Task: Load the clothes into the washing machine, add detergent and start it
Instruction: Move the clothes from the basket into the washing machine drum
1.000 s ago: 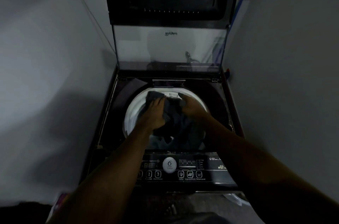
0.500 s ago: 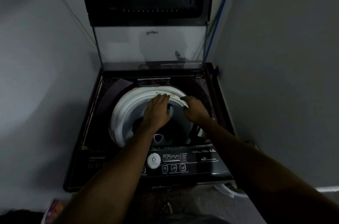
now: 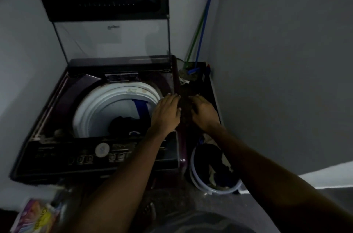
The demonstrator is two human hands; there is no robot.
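A dark top-loading washing machine (image 3: 57,99) stands with its glass lid (image 3: 114,38) raised. Dark clothes (image 3: 124,124) lie low in its white drum (image 3: 114,97). My left hand (image 3: 166,112) hovers over the drum's right rim, fingers straight, holding nothing. My right hand (image 3: 205,112) is beside it, just past the machine's right edge, fingers loosely bent and empty. Below the right hand, on the floor, a white bucket (image 3: 198,181) holds more dark clothes (image 3: 214,162). A colourful detergent packet (image 3: 36,217) lies at the bottom left.
Grey walls close in on the left and right. Blue and green hoses (image 3: 200,28) run down the corner to a dark box (image 3: 193,74) behind the bucket. The control panel (image 3: 101,153) runs along the machine's front edge.
Both hands let go of the dark garment into the drum and swung right, away from the drum's middle. The view turned right, revealing the bucket and the detergent packet.
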